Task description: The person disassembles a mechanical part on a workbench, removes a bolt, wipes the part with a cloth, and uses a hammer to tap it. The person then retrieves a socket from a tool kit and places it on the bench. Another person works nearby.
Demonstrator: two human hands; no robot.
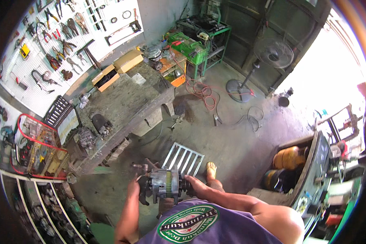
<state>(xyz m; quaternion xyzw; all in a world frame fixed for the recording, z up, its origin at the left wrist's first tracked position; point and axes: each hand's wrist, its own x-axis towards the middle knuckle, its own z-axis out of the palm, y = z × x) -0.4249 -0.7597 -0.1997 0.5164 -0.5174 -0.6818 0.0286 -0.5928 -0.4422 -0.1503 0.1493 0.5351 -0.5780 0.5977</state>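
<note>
Close in front of my body is an alternator [165, 181], a metal housing with a lighter greenish-yellow band round its middle. My left hand [135, 188] is closed at its dark left end, fingers partly hidden behind it. On the other side, by the dark pulley end, my right hand [194, 185] grips it. A brownish metal piece sticks out above my left hand; what it belongs to I cannot make out. Just beyond, a slatted metal rack [184, 157] lies low near my foot.
To the left stands a worn workbench [122, 99] carrying more alternator parts [85, 138] and an open cardboard box [106, 78]. Tools hang on a white pegboard [32, 36]. Red cables [205, 95] and a standing fan [274, 53] occupy the floor ahead. A cabinet [319, 162] stands right.
</note>
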